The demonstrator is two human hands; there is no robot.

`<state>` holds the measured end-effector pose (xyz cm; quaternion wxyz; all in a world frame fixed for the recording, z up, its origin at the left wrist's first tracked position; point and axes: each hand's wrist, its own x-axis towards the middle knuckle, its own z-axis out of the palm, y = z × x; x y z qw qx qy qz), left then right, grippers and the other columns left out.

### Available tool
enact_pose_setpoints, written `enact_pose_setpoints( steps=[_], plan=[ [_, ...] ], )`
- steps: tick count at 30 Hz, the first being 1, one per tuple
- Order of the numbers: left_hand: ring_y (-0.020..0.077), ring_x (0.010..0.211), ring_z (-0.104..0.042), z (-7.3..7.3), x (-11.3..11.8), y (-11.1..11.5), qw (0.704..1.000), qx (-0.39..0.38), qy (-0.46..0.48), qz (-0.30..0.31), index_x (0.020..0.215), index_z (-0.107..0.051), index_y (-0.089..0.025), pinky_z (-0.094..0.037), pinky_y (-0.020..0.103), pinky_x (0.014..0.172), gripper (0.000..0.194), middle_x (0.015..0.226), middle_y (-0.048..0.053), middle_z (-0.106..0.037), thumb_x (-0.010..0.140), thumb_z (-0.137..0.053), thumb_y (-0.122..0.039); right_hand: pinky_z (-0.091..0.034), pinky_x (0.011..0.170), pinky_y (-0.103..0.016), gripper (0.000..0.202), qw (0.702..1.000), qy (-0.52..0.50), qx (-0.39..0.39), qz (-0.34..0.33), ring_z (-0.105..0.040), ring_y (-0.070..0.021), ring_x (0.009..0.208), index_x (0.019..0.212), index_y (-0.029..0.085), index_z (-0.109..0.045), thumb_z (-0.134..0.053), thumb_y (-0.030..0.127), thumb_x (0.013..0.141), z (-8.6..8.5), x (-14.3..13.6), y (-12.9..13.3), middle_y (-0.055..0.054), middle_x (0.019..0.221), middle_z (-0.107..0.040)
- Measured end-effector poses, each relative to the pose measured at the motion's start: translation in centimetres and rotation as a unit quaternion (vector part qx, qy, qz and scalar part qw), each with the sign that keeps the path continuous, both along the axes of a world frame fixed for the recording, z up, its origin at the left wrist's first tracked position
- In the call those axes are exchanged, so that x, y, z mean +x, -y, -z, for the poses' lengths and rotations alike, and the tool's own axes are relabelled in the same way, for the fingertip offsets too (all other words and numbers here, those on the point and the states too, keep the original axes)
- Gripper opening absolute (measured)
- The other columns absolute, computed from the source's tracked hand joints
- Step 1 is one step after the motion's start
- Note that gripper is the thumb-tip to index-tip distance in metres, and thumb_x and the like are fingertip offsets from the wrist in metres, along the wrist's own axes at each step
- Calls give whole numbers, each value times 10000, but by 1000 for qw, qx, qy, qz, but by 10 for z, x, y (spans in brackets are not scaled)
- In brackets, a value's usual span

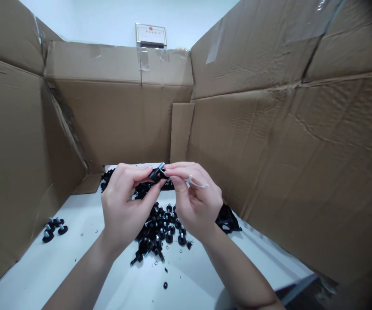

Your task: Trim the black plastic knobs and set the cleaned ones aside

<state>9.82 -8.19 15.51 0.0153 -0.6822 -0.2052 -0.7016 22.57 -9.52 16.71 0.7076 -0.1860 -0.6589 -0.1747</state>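
My left hand (126, 202) pinches a black screw-on leveling foot (156, 175) with a bright metal stud (161, 165) pointing up and to the right. My right hand (197, 200) meets it from the other side, fingertips touching the part near the stud. Between the right fingers runs a thin white tool (197, 182), its curved end sticking out to the right; its tip at the part is too small to make out. Below both hands lies a pile of similar black feet with metal studs (160, 224).
Several more black feet (55, 228) stand at the left. Black parts (108, 178) lie at the back, and a black bag-like bundle (227, 219) sits by the right wall. Small rings and scraps (165, 285) dot the white table (124, 284). Cardboard walls (118, 116) enclose three sides.
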Motion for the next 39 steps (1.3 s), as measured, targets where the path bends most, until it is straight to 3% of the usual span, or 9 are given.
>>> enact_pose_setpoints(
  steps=[6,9,15,19,25,29,34,39],
  plan=[
    [130,857,-625,1,-1,-2,998,44,-12,-47,919,-611,-190,-560,277,723,292,922,12,-626,697,-728,-42,-597,724,-323,271,999,20,40,12,-678,-185,952,946,218,-657,-565,3,810,5,-1,-5,-42,880,-716],
    [138,858,-631,1,-1,-3,998,49,-11,-46,926,-611,-186,-568,287,722,309,933,19,-627,684,-738,-40,-600,719,-319,246,1000,-8,7,-15,-688,-172,925,947,232,-652,-549,36,840,7,-2,-6,-46,977,-729],
    [141,854,-643,0,0,-3,996,69,-26,-51,935,-606,-180,-577,278,725,318,926,23,-629,685,-736,-32,-604,747,-348,185,983,-71,-89,-141,-683,-166,893,913,220,-668,-505,133,897,9,-3,-11,-50,994,-715],
    [132,869,-646,-2,4,-2,985,134,-63,-94,924,-606,-179,-567,257,767,297,897,14,-640,703,-711,-10,-593,758,-346,180,984,-71,-96,-133,-671,-158,868,885,218,-678,-516,139,892,9,-1,-13,-45,944,-715],
    [145,879,-648,-2,0,-2,997,48,-53,-36,971,-615,-196,-581,284,753,310,952,17,-643,717,-712,-48,-601,794,-353,259,984,-30,-79,-154,-669,-175,966,1057,268,-676,-513,146,895,7,10,-15,-43,1054,-692],
    [138,889,-637,-6,-5,1,998,-3,-61,6,1018,-628,-208,-578,289,787,316,970,19,-636,743,-693,-67,-594,815,-335,366,991,61,-57,-105,-679,-159,962,1188,271,-609,-445,107,904,0,22,-14,-32,1040,-713],
    [143,901,-640,-13,-14,1,994,-13,-109,4,1032,-642,-217,-578,279,793,285,1015,28,-651,778,-659,-88,-580,772,-267,205,989,146,-23,-14,-691,-137,840,958,188,-669,-598,68,808,-9,27,-13,-45,914,-731],
    [118,797,-641,-18,-25,1,979,2,-199,-37,1056,-645,-222,-571,237,715,280,965,19,-675,804,-634,-100,-566,720,-238,142,978,203,-26,49,-690,-123,784,855,183,-651,-581,67,813,-9,27,-10,-23,804,-731]
  ],
)
